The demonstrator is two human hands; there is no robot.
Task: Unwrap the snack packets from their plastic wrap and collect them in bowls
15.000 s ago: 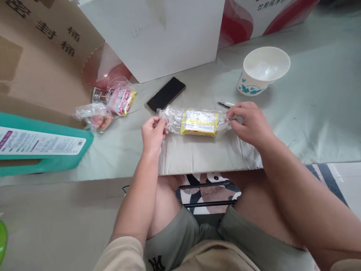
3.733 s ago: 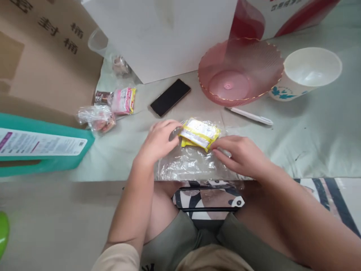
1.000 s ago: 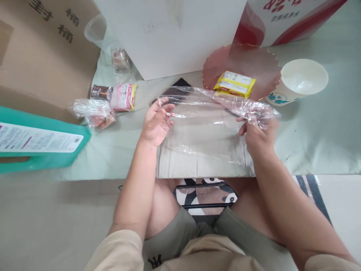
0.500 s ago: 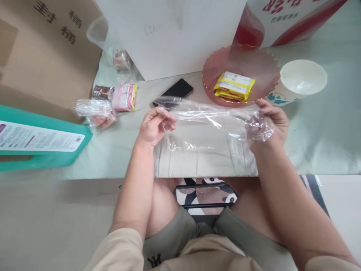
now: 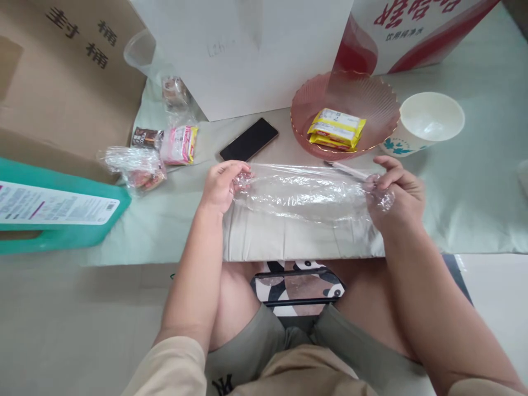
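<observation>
A sheet of clear plastic film, possibly a bag, is stretched sideways above the front of the table. My left hand pinches its left end, with crinkled film at the fingertips. At the other end, my right hand grips a bunched part between thumb and fingers. Behind the film, near my right hand, lies a pen, partly covered. Just beyond stands a pink scalloped bowl holding yellow snack packets. A black phone lies on the table past my left hand.
To the right of the bowl stands a white paper cup. Wrapped snacks lie at the left, between a cardboard box and a green container. A white box and a red-white box stand behind.
The film has spread flatter and hangs lower between my hands, and my right hand has shifted slightly outward. The pen now shows behind it. The view has shifted a little.
</observation>
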